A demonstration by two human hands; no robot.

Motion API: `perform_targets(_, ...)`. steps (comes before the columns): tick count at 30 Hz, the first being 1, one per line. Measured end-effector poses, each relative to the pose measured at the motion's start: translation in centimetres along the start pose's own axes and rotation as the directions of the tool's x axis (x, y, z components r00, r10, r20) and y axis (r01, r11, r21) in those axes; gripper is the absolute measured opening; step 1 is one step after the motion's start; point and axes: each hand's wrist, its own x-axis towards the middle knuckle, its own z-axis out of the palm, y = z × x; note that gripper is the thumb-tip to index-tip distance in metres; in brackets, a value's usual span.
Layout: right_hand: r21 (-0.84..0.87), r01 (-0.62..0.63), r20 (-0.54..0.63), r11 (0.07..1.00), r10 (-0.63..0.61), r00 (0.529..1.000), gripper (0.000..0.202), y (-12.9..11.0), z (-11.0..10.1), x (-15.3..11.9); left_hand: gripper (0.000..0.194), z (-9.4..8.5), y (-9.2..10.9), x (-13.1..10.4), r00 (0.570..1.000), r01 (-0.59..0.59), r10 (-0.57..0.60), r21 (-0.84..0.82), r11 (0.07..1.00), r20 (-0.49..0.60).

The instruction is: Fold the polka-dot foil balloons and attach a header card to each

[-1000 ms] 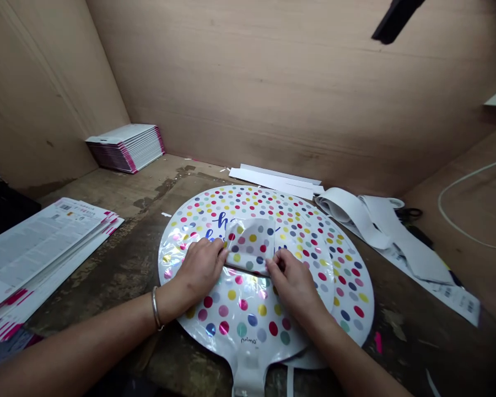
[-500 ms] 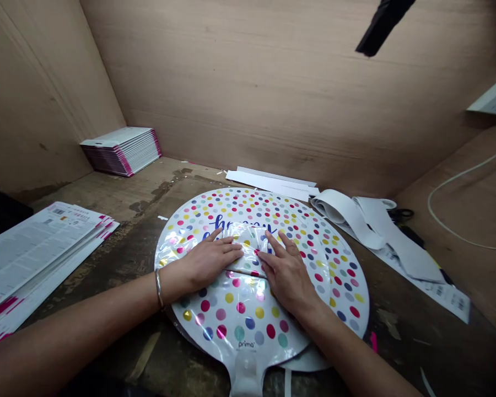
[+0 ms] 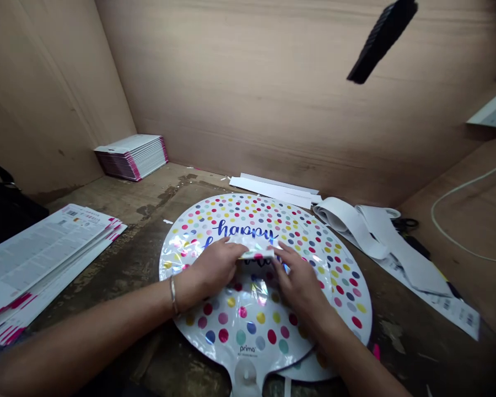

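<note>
Flat foil balloons with coloured dots [image 3: 248, 331] lie overlapping on the dark worktop, the top one bearing blue "happy" lettering and a neck toward me. Over its middle is a small folded dotted piece [image 3: 258, 255], its edge raised toward me. My left hand [image 3: 219, 267] is closed on the left end of this piece, a bracelet on the wrist. At the right end my right hand [image 3: 300, 275] pinches it between thumb and fingers.
A stack of pink-edged white packs [image 3: 132, 157] stands in the back left corner, with printed cards [image 3: 45, 253] at left. White strips [image 3: 276, 190] lie along the back wall. A curled label roll [image 3: 409, 253] and black scissors [image 3: 407, 223] are at right. A black object [image 3: 382, 41] appears above.
Both hands have gone from lying flat with spread fingers to gripping the ends of the folded piece, which is now tilted up. The view has shifted slightly.
</note>
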Motion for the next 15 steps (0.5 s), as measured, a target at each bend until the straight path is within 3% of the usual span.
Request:
perform_targets(1,0.122,-0.086,-0.027,0.989,0.09,0.996,0.047,0.0,-0.7,-0.5,0.021,-0.2,0.5,-0.5,0.994,0.096,-0.104,-0.24,0.966,-0.022)
perform_targets(2,0.289,-0.173,-0.009,0.942,0.183,0.983,0.057,0.1,-1.4,-1.2,0.024,-0.3,1.0,-1.2,0.977,0.187,-0.211,-0.49,0.851,0.005)
perform_targets(3,0.465,-0.25,0.072,0.849,0.245,0.967,0.068,0.2,-1.9,-1.8,0.027,-0.3,1.6,-1.9,0.953,0.261,-0.294,-0.692,0.673,0.073)
perform_targets(5,0.701,-0.372,0.325,0.608,0.192,0.926,0.083,0.2,-2.1,-3.1,0.033,0.0,2.5,-3.4,0.905,0.339,-0.363,-0.891,0.303,0.221)
perform_targets(7,0.786,-0.444,0.48,0.431,0.029,0.877,0.088,0.0,-1.3,-4.1,0.037,0.8,3.2,-4.7,0.884,0.33,-0.38,-0.939,0.096,0.272)
perform_targets(10,0.824,-0.486,0.519,0.292,-0.045,0.853,0.082,-1.2,0.4,-4.6,0.038,1.9,3.8,-5.7,0.885,0.259,-0.404,-0.966,0.014,0.231)
perform_targets(15,0.81,-0.496,0.467,0.312,0.168,0.868,0.068,-3.5,1.3,-3.3,0.039,2.4,3.9,-6.2,0.884,0.266,-0.414,-0.962,0.062,0.218)
